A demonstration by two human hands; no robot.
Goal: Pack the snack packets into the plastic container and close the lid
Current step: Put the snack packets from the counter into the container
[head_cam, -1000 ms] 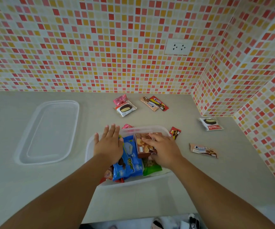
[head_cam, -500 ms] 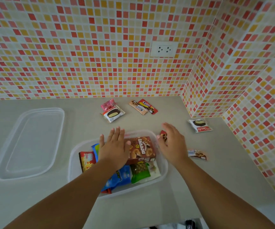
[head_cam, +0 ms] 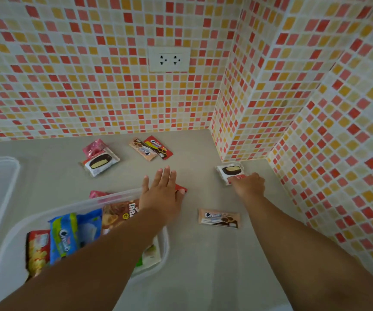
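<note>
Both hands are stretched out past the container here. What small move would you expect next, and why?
Probably the right hand closes on the white cake packet by the tiled corner and carries it back to the plastic container. Its fingertips already rest on that packet's near edge, and the container sits open with loose packets on the counter. The left hand lies flat over a small red packet.

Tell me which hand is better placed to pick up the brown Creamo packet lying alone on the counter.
Probably the left hand: it is open, though it lies over a small red packet. The right hand already touches the white packet, beyond the Creamo packet.
</note>
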